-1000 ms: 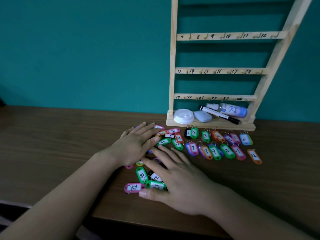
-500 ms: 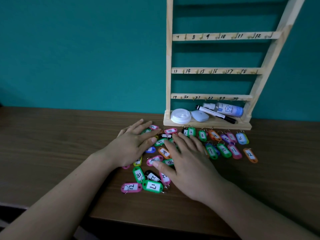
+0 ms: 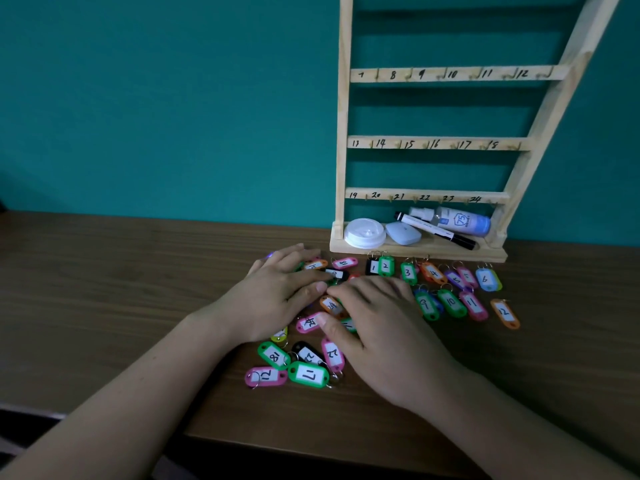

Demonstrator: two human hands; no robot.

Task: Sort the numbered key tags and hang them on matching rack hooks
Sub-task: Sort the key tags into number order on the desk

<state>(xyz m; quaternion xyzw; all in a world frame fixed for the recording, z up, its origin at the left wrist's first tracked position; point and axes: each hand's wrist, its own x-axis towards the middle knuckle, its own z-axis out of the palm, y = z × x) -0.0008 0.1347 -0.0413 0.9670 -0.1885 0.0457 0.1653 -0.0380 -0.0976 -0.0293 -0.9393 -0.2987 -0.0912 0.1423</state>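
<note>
Sorting is under way and hanging has not begun. Both hands lie flat on the tags (image 3: pixel 309 375), palms down, pinching nothing. The left hand (image 3: pixel 273 301) has its fingers (image 3: pixel 304 277) straight and close together, and they press on the far side of the unsorted heap (image 3: pixel 332 353). The right hand (image 3: pixel 384 330) has its fingers (image 3: pixel 363 289) slightly spread over the middle of the heap, with the thumb touching a pink tag. Just right of the right fingertips, two sorted rows (image 3: pixel 450 301) run across the table (image 3: pixel 104 289): 1 to 6 in the far row and 9 to 12 in the near one. Whether 7 and 8 sit under the right fingers I cannot tell. Loose tags with higher numbers, among them 17, 18 and 24, lie under and nearer than both palms, turned every way. Beyond the fingertips stands the rack (image 3: pixel 343 133), and every hook (image 3: pixel 376 76) in view, from 7 to 24, is bare. I judge about half the ordering done. The higher numbers remain to be lined up, and then all of the hanging.
</note>
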